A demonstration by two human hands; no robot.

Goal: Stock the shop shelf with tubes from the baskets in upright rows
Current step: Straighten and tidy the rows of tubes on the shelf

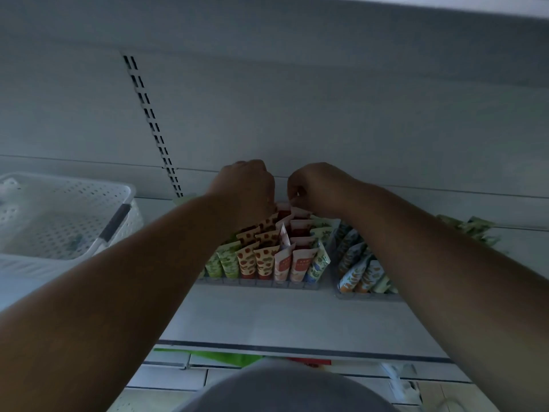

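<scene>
Grey fabric of my own clothing [285, 391] filled the bottom of the view, with pale floor tiles [166, 379] either side of it. Above that ran the front edge of the shelf [267, 319], a bare white board. I had both forearms stretched out over it toward the back.

Tubes [267, 260] stood upright on the shelf in rows running front to back inside a low clear tray [258, 283]: green-patterned ones on the left, then red-spotted, then pink and white, then blue-green. Just right of it a second tray [368, 295] held leaning tubes with orange and blue prints. More green packs [472, 227] lay further right, near the back.

On the left of the shelf sat a white perforated basket [59, 215] with a dark handle; I could not make out what was in it.

At the back end of the pink and white rows, my left hand [246, 185] was curled into a fist, knuckles up, resting against the rearmost red-spotted tubes; whether its fingers held anything I could not tell. My right hand [315, 185] was beside it, fingers [297, 196] pinched on the top of the rearmost tube [298, 210] in the pink row.

Behind the hands rose the white back panel [326, 114] with its slotted upright strip [148, 120].
</scene>
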